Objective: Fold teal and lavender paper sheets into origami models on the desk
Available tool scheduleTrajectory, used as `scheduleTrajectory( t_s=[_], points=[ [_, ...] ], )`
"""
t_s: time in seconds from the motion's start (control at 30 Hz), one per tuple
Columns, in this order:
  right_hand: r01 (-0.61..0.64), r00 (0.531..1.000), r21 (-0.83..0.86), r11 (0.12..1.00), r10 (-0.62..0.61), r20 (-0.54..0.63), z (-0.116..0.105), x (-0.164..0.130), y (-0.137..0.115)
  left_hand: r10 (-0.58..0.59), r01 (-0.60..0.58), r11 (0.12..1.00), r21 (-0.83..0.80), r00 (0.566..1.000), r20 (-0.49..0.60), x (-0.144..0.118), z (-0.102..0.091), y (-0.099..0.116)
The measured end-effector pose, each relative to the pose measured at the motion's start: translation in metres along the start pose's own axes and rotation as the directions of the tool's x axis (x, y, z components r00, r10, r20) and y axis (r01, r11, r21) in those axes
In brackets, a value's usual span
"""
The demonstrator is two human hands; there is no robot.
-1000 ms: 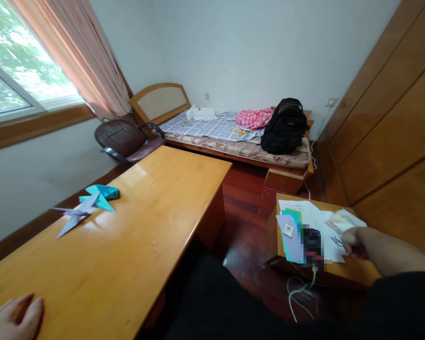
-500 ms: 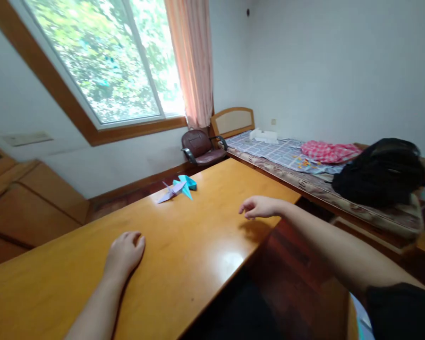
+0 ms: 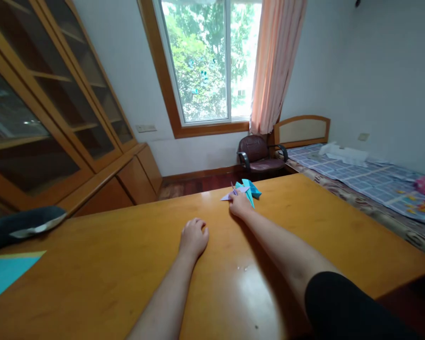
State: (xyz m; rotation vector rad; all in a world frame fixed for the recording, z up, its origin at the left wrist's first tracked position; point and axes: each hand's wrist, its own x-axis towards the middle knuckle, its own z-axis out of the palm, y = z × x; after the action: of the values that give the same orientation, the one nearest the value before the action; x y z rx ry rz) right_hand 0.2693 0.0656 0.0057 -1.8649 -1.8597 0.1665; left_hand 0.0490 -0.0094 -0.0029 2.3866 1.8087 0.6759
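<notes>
My right hand (image 3: 240,204) reaches to the far side of the wooden table (image 3: 156,278). Its fingers close on a lilac origami crane (image 3: 244,190), and they hide the crane's middle. Against the crane, just to its right, is turquoise folded paper (image 3: 254,190) with pointed parts; where one piece ends and another begins I cannot tell. My left hand (image 3: 194,237) rests on the tabletop, nearer to me and left of the cranes. It holds nothing, its fingers are loosely bent, and the thumb stands apart from them.
Turquoise sheets with a yellow edge (image 3: 12,274) lie at the table's left, near a dark grey object (image 3: 24,226). A glass-fronted cabinet (image 3: 67,94) lines the left wall. Beyond the table stand a brown armchair (image 3: 257,153) and a bed (image 3: 347,163).
My right hand has moved from above the table's right side to the lilac crane and taken hold of it. My view has turned left, bringing the cabinet and turquoise sheets into sight.
</notes>
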Motion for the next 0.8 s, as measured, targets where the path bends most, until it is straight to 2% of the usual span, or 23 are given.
scheduleTrajectory(
  t_s=[0.1,0.2,0.3,0.37,0.43,0.5,0.63,0.73,0.8],
  points=[
    [-0.02,0.999,0.003,1.0,0.02,-0.048,0.002,0.0,-0.006,-0.006,0.006,1.0,0.0,1.0,-0.007,-0.001,0.001,0.0],
    [0.032,0.994,0.158,0.987,-0.015,-0.11,0.001,-0.007,-0.021,0.008,-0.009,0.998,-0.062,1.0,-0.021,0.0,0.004,0.0],
    [-0.011,0.999,0.435,0.9,0.024,-0.025,0.005,-0.026,-0.041,0.021,-0.046,0.97,-0.239,0.994,-0.107,0.001,0.007,0.004],
    [0.002,1.0,0.541,0.841,-0.009,0.01,0.012,-0.043,-0.053,0.0,-0.071,0.93,-0.36,0.981,-0.192,0.001,0.007,0.009],
    [0.068,0.998,0.576,0.815,-0.058,-0.036,0.018,-0.061,-0.061,0.008,-0.106,0.896,-0.432,0.975,-0.223,-0.001,0.005,0.014],
    [0.206,0.979,0.558,0.804,-0.17,-0.116,0.022,-0.075,-0.065,0.039,-0.131,0.878,-0.461,0.978,-0.203,-0.003,0.001,0.019],
    [0.365,0.931,0.47,0.803,-0.307,-0.198,0.02,-0.088,-0.065,-0.008,-0.081,0.857,-0.508,0.985,-0.17,-0.007,-0.003,0.022],
    [0.417,0.909,0.466,0.781,-0.354,-0.22,0.017,-0.091,-0.064,-0.066,-0.042,0.749,-0.661,0.988,-0.137,-0.007,0.001,0.02],
    [0.421,0.907,0.495,0.76,-0.346,-0.24,0.018,-0.092,-0.064,-0.11,0.002,0.594,-0.805,0.991,-0.078,-0.005,0.006,0.018]
  ],
)
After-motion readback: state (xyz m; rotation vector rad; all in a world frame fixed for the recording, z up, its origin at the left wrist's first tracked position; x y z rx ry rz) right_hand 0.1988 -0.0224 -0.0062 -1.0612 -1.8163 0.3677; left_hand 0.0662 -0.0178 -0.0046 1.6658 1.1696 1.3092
